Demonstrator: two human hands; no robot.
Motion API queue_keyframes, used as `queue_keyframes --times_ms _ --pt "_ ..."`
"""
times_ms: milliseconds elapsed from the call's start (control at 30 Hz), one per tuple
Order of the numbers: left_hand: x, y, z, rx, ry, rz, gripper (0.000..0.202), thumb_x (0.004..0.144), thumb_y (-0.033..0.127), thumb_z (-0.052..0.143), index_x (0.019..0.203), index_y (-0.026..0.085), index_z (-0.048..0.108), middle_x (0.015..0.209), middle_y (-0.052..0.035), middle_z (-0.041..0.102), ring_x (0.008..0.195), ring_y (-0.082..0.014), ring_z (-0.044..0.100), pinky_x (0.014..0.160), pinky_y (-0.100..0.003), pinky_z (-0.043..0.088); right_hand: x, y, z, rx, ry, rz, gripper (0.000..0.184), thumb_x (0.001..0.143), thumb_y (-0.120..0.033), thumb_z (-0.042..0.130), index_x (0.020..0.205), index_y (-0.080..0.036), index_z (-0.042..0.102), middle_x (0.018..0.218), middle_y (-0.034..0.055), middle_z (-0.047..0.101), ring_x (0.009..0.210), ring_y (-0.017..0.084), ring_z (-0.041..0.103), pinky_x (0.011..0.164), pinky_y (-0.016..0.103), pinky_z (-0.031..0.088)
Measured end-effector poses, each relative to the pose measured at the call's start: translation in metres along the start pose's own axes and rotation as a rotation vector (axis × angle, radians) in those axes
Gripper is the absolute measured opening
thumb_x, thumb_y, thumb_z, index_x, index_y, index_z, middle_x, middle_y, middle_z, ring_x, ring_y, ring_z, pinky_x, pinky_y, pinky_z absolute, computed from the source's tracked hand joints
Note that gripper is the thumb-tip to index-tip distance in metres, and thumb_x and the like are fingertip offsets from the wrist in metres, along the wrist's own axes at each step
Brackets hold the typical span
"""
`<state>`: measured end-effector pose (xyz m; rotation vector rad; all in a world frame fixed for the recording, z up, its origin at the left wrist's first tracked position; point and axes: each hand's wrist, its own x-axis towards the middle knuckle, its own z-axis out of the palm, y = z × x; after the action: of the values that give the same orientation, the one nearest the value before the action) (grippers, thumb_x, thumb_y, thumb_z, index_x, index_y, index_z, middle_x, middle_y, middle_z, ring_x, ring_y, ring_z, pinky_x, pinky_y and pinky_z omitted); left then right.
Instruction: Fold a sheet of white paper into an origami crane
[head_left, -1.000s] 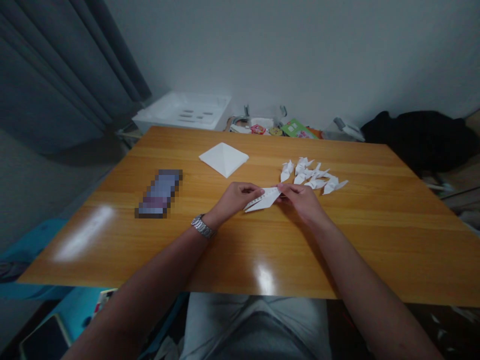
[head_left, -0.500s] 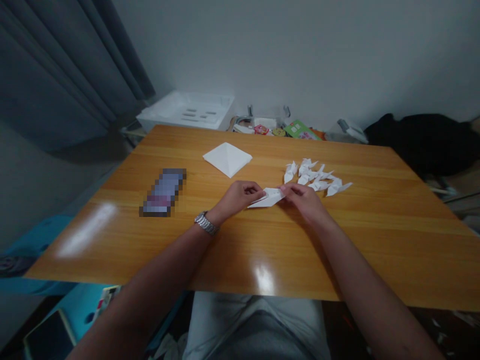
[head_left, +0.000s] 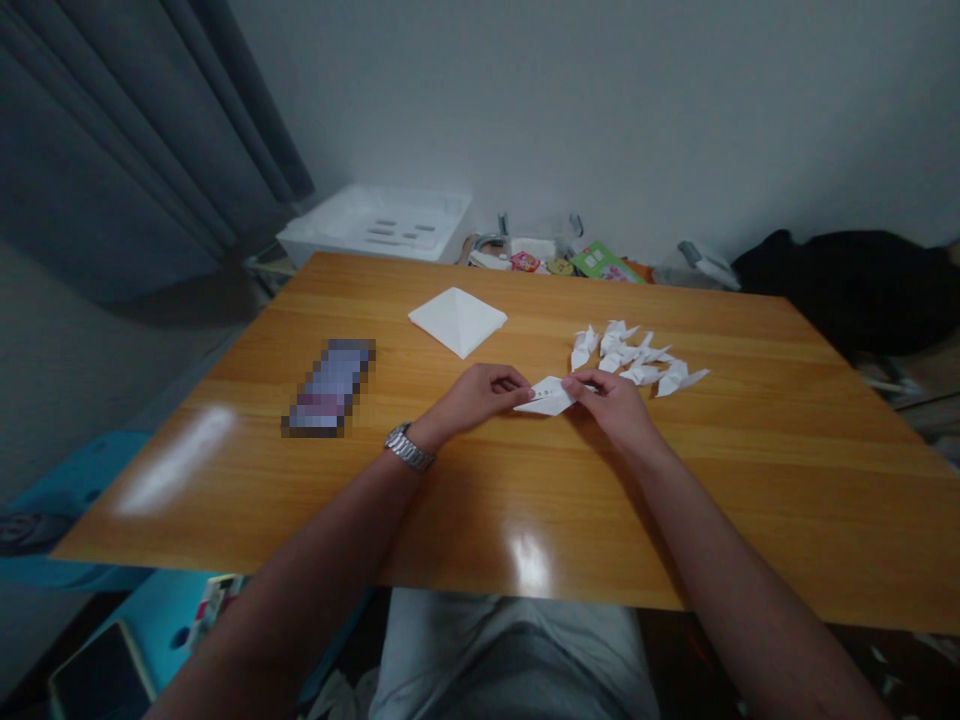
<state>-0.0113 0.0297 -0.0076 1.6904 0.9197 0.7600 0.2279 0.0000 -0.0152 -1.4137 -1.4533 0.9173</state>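
Observation:
A small folded piece of white paper (head_left: 551,396) lies between both my hands near the middle of the wooden table (head_left: 480,480). My left hand (head_left: 476,393), with a metal watch on the wrist, pinches its left edge with curled fingers. My right hand (head_left: 615,402) pinches the right edge. Just beyond my right hand sits a cluster of several finished white paper cranes (head_left: 637,358). A stack of square white paper sheets (head_left: 457,318) rests farther back, left of centre.
A blurred dark rectangular object (head_left: 330,386) lies on the table's left part. Behind the table stand a white plastic tray (head_left: 379,222), small colourful items (head_left: 570,262) and a black bag (head_left: 847,285). Grey curtains hang at left.
The paper between my hands has become shorter and more compact, folded in from its long left point. Both hands stay in nearly the same place.

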Motion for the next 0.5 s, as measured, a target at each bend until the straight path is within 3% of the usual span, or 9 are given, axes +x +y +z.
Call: queue_keyframes --times_ms 133,300,400,500 --pt "0.002 -0.009 -0.002 -0.007 0.005 0.007 0.030 0.086 0.042 0.074 0.091 0.012 0.075 0.085 -0.0090 0.076 0.073 -0.0141 0.066 0.066 -0.025 0.049 0.001 0.002 0.001 -0.031 -0.031 -0.017 0.029 0.083 -0.048 0.072 0.086 -0.020 0.076 0.084 0.0049 0.075 0.077 0.021 0.064 0.074 0.035 0.049" --pt "0.002 -0.011 -0.008 -0.009 0.015 -0.085 0.027 0.083 0.039 0.076 0.090 0.013 0.076 0.084 -0.0098 0.076 0.069 -0.0147 0.066 0.059 -0.024 0.049 0.003 0.007 0.002 -0.079 -0.132 -0.046 0.030 0.085 -0.049 0.068 0.085 -0.019 0.075 0.079 0.0035 0.074 0.071 0.020 0.062 0.068 0.033 0.047" --pt "0.000 -0.013 -0.014 0.067 0.043 -0.104 0.026 0.082 0.039 0.076 0.086 0.014 0.076 0.080 -0.0083 0.076 0.062 -0.0135 0.063 0.054 -0.023 0.045 0.003 0.010 0.003 -0.181 -0.186 -0.086 0.029 0.088 -0.047 0.066 0.089 -0.020 0.076 0.084 0.0050 0.076 0.075 0.022 0.064 0.071 0.034 0.047" --pt "0.000 -0.013 -0.025 0.150 0.014 -0.073 0.023 0.082 0.037 0.074 0.084 0.015 0.076 0.081 -0.0075 0.076 0.065 -0.0152 0.065 0.058 -0.025 0.047 0.002 0.012 0.005 -0.263 -0.184 -0.138 0.026 0.091 -0.043 0.063 0.090 -0.021 0.076 0.089 0.0062 0.077 0.079 0.023 0.065 0.074 0.036 0.047"
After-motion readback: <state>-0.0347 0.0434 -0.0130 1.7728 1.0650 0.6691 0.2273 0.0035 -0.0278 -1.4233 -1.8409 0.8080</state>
